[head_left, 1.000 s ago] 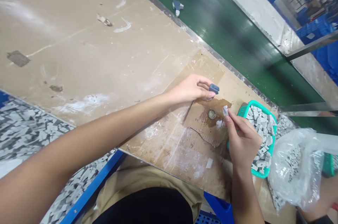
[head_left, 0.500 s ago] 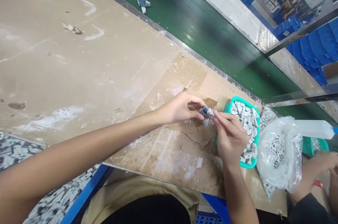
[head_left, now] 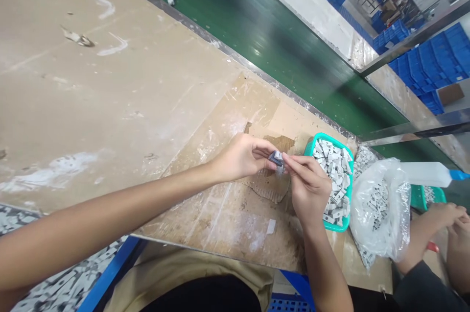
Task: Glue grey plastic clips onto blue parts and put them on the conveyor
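Touching — blocky dark part (head_left: 273, 159), pale piece (head_left: 278, 155)

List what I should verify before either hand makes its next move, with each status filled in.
1. Left hand gripping the dark part: ok.
2. Right hand at the light part: ok, fingertips against it; firmness of pinch unclear.
3. Light part fully seated in the dark part: cannot tell, too small and partly covered.
4. Green basket stocked with light pieces: ok, beside the right hand.
5. Co-worker's hands apart from both parts: ok.
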Tool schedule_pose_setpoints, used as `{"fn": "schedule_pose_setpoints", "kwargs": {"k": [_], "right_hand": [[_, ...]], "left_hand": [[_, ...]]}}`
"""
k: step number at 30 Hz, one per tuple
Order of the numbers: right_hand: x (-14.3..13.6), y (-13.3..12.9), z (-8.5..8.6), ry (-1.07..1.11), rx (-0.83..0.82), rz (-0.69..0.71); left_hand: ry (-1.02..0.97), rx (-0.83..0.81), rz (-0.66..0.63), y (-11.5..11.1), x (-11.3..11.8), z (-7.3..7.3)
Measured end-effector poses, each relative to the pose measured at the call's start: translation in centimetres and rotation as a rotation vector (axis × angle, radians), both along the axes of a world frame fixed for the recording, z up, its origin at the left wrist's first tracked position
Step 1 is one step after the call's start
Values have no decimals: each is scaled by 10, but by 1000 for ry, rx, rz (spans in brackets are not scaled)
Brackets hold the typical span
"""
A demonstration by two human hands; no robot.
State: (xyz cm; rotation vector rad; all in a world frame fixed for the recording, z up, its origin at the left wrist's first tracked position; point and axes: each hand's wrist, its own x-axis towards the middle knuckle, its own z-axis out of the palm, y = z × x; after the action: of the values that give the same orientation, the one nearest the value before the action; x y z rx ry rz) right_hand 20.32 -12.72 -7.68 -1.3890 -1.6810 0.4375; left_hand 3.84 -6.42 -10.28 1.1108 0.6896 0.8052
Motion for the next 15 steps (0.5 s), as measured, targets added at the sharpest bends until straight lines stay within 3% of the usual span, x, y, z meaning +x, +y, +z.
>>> {"fn": "schedule_pose_setpoints", "kwargs": {"k": [9,15], "right_hand": [[0,-1,3,102,-45,-4],[2,-2,2,109,-23,23]], "left_hand": [[5,-59,109,-11,4,5],[29,-39,108,-12,1,11]]}}
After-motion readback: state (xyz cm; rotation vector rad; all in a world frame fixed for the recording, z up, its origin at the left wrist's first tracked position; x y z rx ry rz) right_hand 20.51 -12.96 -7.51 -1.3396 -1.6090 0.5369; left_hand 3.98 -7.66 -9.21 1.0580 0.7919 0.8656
